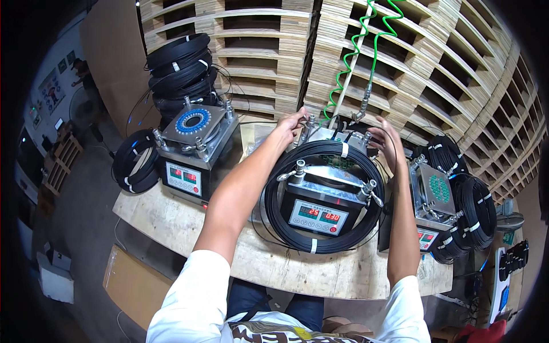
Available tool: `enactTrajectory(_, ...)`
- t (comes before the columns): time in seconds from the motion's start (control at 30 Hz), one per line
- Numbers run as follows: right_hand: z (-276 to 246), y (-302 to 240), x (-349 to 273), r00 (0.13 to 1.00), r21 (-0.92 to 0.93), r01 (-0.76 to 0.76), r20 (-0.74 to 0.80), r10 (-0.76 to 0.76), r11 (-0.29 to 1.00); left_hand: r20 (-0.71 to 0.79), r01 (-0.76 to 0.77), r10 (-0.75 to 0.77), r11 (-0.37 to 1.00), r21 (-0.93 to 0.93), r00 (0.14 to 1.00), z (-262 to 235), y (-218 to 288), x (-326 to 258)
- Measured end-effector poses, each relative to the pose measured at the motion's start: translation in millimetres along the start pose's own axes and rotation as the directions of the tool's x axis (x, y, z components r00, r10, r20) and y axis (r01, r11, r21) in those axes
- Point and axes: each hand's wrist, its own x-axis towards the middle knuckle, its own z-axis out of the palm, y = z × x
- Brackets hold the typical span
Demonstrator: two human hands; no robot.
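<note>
A big coil of black cable (320, 243), tied with white bands, lies around the middle grey machine (318, 214), which has a metal clamp plate on top and a small panel with red digits. My left hand (290, 123) reaches to the machine's far left corner, fingers on the fittings and the coil's back edge. My right hand (388, 142) is at the far right corner, fingers curled over the coil's rim. Whether either hand truly grips the coil is hard to tell.
A similar machine (191, 151) with a blue ringed disc stands at left, black coils (182, 68) stacked behind it and one (134, 161) beside it. A third machine (433, 203) with more coils (476, 212) is at right. A green spiral hose (366, 46) hangs before stacked wooden pallets (446, 80).
</note>
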Motion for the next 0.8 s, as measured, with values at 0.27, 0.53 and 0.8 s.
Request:
enactTrajectory(0.27, -12, 1, -80, 0.903, -0.159, 0.202, -0.351, -0.247, 0.966, 0.058, -0.039, 0.057, 0.963, -0.268, 0.997, 29, -18, -4)
enactTrajectory(0.53, 26, 14, -86, 0.929, -0.124, 0.148, -0.322, -0.181, 0.981, -0.043, -0.19, 0.185, 0.966, -0.173, 0.982, 17, -11, 14)
enactTrajectory(0.8, 10, 26, -91, 0.904, -0.157, 0.147, -0.378, -0.197, 0.977, 0.1, -0.136, 0.2, 0.886, -0.444, 0.975, 33, -21, -17)
